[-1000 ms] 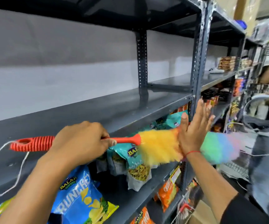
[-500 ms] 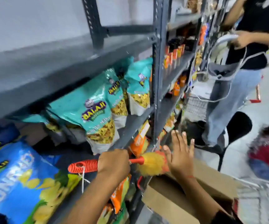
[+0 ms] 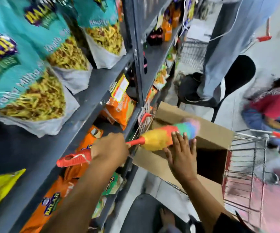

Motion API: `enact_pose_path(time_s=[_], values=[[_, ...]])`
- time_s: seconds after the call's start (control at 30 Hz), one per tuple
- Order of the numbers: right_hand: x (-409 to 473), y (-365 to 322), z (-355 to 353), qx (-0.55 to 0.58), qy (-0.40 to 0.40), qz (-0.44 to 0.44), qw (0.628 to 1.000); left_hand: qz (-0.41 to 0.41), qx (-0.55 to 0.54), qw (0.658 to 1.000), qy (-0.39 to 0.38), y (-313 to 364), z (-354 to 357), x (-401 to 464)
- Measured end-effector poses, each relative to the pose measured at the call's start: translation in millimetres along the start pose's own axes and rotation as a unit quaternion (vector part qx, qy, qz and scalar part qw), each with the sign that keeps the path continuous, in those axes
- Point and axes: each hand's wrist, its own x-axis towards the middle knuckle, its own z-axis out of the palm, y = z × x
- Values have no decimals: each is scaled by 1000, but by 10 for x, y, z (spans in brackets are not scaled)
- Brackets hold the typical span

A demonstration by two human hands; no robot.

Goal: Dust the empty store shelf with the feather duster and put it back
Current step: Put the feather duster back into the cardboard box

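The feather duster [image 3: 166, 135] has a red ribbed handle and a yellow, orange, green and blue head. My left hand [image 3: 110, 148] is closed around the handle, holding it level over an open cardboard box [image 3: 208, 137]. My right hand [image 3: 183, 153] is flat and open, fingers spread, touching the underside of the fluffy head. The empty shelf is out of view above; only the stocked grey shelves [image 3: 92, 91] show.
Teal, orange and yellow snack bags fill the shelves on the left. The box sits in a wire shopping cart [image 3: 253, 165] with red handles. A standing person in jeans [image 3: 220, 47] and a crouching person in red [image 3: 273, 105] are in the aisle, with a black chair [image 3: 236, 71].
The view has swung from the empty shelf down to the lower shelves and floor. Both hands have carried the duster down and now hold it over the cardboard box.
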Motion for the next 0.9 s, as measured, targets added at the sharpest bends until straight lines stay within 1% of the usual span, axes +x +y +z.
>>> enact_pose_path(time_s=[0.1,0.17,0.3,0.5,0.63,0.9], values=[[-35,44,36,2,-21,12,1000,-12,32,999,11,-142,-140,-64],[-45,31,45,-13,-29,3,999,-8,57,998,14,-209,-222,-118],[-23,-48,92,-3,-35,5,999,9,109,994,-19,-149,-247,-75],[50,-41,250,27,-41,-13,999,28,133,987,-90,260,172,363],[92,12,352,41,-51,-18,998,61,139,985,-81,534,471,626],[207,256,607,22,-52,-28,998,82,130,985,-77,789,1042,1056]])
